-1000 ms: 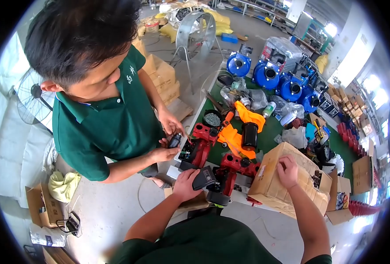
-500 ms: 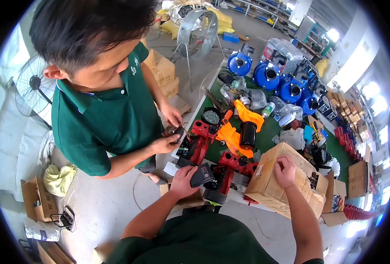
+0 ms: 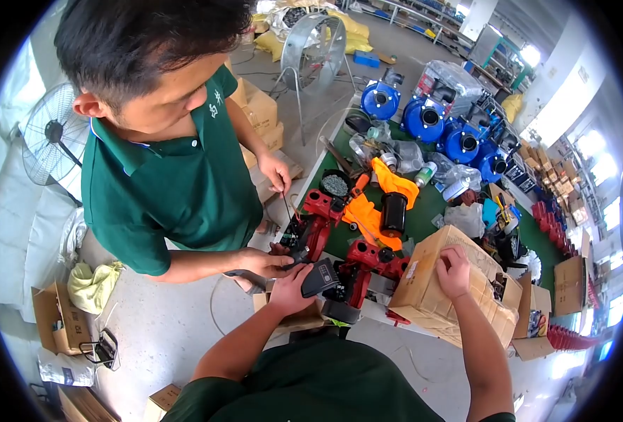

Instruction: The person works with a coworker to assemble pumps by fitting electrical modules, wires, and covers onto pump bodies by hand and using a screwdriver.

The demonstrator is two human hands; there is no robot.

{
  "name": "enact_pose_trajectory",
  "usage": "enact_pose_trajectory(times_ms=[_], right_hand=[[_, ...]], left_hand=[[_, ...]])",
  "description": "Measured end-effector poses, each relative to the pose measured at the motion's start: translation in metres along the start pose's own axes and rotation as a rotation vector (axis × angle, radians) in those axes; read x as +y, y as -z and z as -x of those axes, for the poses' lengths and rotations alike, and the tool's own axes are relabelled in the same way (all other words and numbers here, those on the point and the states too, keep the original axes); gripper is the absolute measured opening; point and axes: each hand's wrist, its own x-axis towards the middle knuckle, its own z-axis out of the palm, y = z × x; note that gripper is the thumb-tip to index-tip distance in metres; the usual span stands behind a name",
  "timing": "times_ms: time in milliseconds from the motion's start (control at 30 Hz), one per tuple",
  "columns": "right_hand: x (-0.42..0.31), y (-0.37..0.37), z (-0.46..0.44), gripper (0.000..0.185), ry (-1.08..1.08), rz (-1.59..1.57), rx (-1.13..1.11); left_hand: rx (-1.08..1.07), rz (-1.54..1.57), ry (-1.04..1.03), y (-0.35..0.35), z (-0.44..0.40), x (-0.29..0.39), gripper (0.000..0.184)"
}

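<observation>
My left hand is closed around a black rectangular part with small pale markings on its face. This part sits beside a red and black machine at the near end of the table. My right hand, fingers curled, grips the top of a taped cardboard box. Across from me a co-worker's hand holds a small black piece close to my left hand. The co-worker's other hand holds a thin rod pointing down toward a second red machine.
On the green table lie orange gloves, a black cylinder, a bowl of screws and a spray can. Several blue pumps line the far side. A drum fan stands behind. Open cartons sit right.
The co-worker's hands have moved apart: one lowered a black piece beside my left hand, the other rose with the thin rod. My own hands stay nearly in place.
</observation>
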Motion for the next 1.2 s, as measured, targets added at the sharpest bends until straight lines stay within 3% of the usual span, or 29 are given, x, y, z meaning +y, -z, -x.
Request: enact_pose_trajectory(times_ms=[300, 600, 800, 1200], right_hand=[[-0.002, 0.0, 0.0, 0.015, -0.002, -0.011, 0.002], [0.0, 0.0, 0.0, 0.015, -0.005, -0.009, 0.003], [0.004, -0.002, 0.001, 0.015, -0.004, -0.011, 0.01], [0.004, -0.002, 0.0, 0.015, 0.011, -0.019, 0.016]], left_hand=[[-0.058, -0.004, 0.056, -0.003, 0.002, -0.002, 0.097], [0.059, -0.026, -0.084, -0.005, 0.001, -0.005, 0.097], [0.178, -0.01, -0.029, -0.009, 0.005, 0.002, 0.094], [0.171, 0.046, 0.057, -0.007, -0.001, 0.011, 0.096]])
